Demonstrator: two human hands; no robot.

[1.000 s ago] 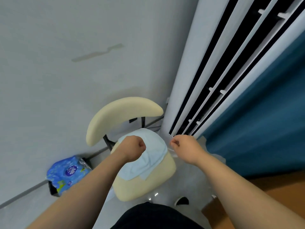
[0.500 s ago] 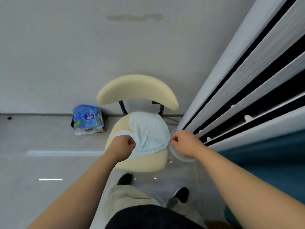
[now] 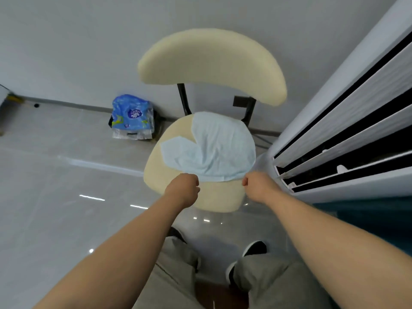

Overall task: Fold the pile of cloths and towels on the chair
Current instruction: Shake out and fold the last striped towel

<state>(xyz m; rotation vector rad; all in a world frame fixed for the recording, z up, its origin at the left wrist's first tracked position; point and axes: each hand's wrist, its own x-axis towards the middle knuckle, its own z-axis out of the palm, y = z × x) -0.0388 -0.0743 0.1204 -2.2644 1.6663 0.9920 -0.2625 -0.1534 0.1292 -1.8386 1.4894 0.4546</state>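
Left grip (image 3: 185, 188) and right grip (image 3: 256, 185) are each curled tight on the near hem of the pale blue cloth (image 3: 214, 148), one at each end. You have the cloth lying on the chair seat (image 3: 156, 175), rumpled, with a flap turned out at its left side. Judged thin, light and limp: expect sag between your holds. Take it at the corners and keep the hem taut. A blue packet (image 3: 132, 117) sits on the floor beyond.

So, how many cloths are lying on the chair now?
1: a light blue cloth on the chair seat, its near edge pinched by the left hand and the right hand. Folded layers may hide another beneath.
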